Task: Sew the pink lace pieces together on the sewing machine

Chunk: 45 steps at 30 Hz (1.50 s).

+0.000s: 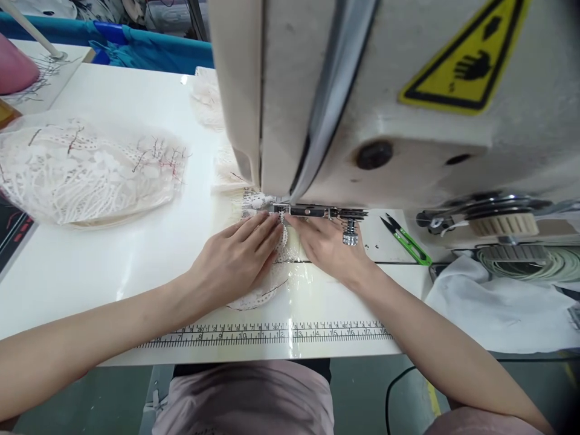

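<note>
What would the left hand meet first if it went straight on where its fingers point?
Probably the metal presser foot, just ahead of the left hand on the lace fabric; depth there is unclear.

Left hand palm-down, right hand seemingly likewise.

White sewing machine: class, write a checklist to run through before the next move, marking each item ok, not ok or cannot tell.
1. Bare left hand lies flat on the cream, scallop-edged lace piece: ok.
2. Fingers well clear of the silver-and-black metal foot assembly: not ok; fingertips sit close beside it.
3. Bare right hand fully visible: not ok; the assembly hides part of it.
4. Needle raised: cannot tell; hidden.
5. Green-handled, black-bladed thread snips apart from the lace: ok.
6. Large cream lace bundle apart from the left hand: ok.
</note>
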Each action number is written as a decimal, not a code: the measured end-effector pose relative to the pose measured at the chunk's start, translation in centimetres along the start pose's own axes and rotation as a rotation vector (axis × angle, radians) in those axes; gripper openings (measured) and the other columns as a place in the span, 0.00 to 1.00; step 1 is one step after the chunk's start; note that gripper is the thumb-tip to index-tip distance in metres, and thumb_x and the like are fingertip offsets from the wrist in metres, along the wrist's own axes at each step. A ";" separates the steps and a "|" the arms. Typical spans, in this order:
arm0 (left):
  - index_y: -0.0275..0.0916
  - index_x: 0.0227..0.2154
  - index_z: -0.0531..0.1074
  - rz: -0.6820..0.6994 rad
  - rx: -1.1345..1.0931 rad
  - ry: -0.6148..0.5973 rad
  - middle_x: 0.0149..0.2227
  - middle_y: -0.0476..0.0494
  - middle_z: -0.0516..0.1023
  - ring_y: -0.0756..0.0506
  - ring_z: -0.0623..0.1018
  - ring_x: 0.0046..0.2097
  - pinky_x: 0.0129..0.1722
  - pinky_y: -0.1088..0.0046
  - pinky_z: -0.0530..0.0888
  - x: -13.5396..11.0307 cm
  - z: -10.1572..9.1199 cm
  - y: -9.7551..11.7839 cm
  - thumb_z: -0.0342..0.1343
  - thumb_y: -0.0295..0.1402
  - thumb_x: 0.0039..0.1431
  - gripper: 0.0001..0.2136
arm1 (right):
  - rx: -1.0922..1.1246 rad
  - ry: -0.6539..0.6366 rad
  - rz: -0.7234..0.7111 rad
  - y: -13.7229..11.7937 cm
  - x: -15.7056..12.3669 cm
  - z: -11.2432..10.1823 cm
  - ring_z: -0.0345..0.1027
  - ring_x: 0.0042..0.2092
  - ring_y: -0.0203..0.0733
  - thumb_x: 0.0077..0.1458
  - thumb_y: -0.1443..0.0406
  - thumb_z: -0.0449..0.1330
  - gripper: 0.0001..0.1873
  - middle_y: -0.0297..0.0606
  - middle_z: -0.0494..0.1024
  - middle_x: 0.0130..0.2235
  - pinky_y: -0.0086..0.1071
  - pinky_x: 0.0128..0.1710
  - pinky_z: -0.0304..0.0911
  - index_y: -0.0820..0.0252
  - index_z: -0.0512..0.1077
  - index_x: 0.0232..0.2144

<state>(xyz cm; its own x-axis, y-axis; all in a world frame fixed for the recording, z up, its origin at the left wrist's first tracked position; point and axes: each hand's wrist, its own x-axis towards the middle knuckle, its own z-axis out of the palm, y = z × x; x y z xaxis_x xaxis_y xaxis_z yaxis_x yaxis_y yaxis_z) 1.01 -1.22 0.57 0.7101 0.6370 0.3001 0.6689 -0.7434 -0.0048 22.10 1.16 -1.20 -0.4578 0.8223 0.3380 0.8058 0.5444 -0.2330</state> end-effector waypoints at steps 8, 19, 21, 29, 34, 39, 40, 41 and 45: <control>0.27 0.55 0.70 0.039 0.059 0.056 0.57 0.34 0.73 0.38 0.73 0.58 0.56 0.61 0.74 0.1 0.1 -0.2 0.49 0.33 0.68 0.18 | 0.000 0.013 -0.035 -0.2 0.4 0.0 0.71 0.43 0.43 0.65 0.64 0.50 0.14 0.39 0.78 0.37 0.37 0.45 0.63 0.53 0.75 0.45; 0.27 0.54 0.70 0.027 0.045 0.065 0.56 0.32 0.73 0.37 0.74 0.58 0.56 0.60 0.73 0.5 0.4 -0.4 0.50 0.33 0.67 0.17 | 0.012 0.048 -0.023 0.0 0.3 0.0 0.70 0.45 0.45 0.65 0.65 0.50 0.13 0.40 0.78 0.37 0.39 0.47 0.63 0.55 0.74 0.45; 0.26 0.53 0.71 0.039 0.059 0.071 0.56 0.32 0.74 0.37 0.74 0.57 0.55 0.60 0.74 0.5 0.3 -0.3 0.50 0.32 0.67 0.17 | 0.020 0.063 -0.026 0.1 0.4 0.2 0.70 0.45 0.45 0.66 0.65 0.49 0.14 0.40 0.78 0.37 0.40 0.47 0.63 0.54 0.73 0.45; 0.27 0.52 0.71 0.042 0.069 0.087 0.55 0.32 0.74 0.37 0.75 0.56 0.54 0.60 0.75 0.7 0.2 -0.3 0.50 0.33 0.67 0.17 | 0.001 0.134 -0.095 0.6 -0.2 1.0 0.70 0.46 0.45 0.65 0.67 0.51 0.18 0.39 0.79 0.39 0.43 0.50 0.65 0.49 0.67 0.55; 0.27 0.52 0.72 0.042 0.073 0.088 0.55 0.33 0.74 0.37 0.75 0.56 0.54 0.60 0.75 0.7 0.2 -0.3 0.50 0.33 0.67 0.17 | -0.077 0.143 -0.107 0.8 -0.4 1.1 0.71 0.45 0.45 0.64 0.68 0.51 0.21 0.39 0.79 0.39 0.43 0.50 0.65 0.49 0.66 0.57; 0.28 0.52 0.72 0.028 0.063 0.089 0.56 0.33 0.74 0.38 0.75 0.57 0.55 0.61 0.75 0.7 0.2 -0.4 0.50 0.33 0.67 0.17 | -0.168 0.051 -0.113 0.6 -0.7 0.3 0.72 0.41 0.44 0.62 0.69 0.50 0.23 0.40 0.79 0.39 0.44 0.49 0.63 0.51 0.66 0.58; 0.28 0.53 0.72 0.025 0.060 0.087 0.56 0.33 0.74 0.38 0.74 0.57 0.55 0.61 0.74 0.7 0.3 -0.4 0.49 0.33 0.67 0.17 | -0.179 0.029 -0.106 0.5 -0.7 0.1 0.71 0.40 0.44 0.62 0.69 0.50 0.23 0.40 0.79 0.38 0.44 0.49 0.63 0.52 0.66 0.58; 0.28 0.53 0.72 0.022 0.058 0.084 0.56 0.33 0.74 0.38 0.74 0.57 0.55 0.61 0.74 0.7 0.3 -0.4 0.49 0.33 0.67 0.17 | -0.188 0.012 -0.097 0.3 -0.8 0.0 0.71 0.39 0.44 0.62 0.69 0.50 0.22 0.40 0.79 0.38 0.44 0.49 0.63 0.53 0.66 0.58; 0.28 0.53 0.71 0.014 0.038 0.074 0.57 0.33 0.73 0.38 0.74 0.58 0.56 0.61 0.74 0.7 0.5 -0.5 0.50 0.34 0.67 0.17 | -0.205 0.000 -0.033 -0.2 -0.6 -0.5 0.70 0.38 0.43 0.63 0.69 0.50 0.20 0.39 0.80 0.38 0.42 0.48 0.62 0.51 0.69 0.54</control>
<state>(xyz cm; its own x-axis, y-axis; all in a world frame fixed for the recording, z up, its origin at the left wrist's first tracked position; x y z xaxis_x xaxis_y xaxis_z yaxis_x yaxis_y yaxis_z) 1.27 -0.27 0.29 0.7022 0.6085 0.3696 0.6676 -0.7432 -0.0450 22.39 0.46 -0.91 -0.4850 0.8045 0.3428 0.8500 0.5258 -0.0316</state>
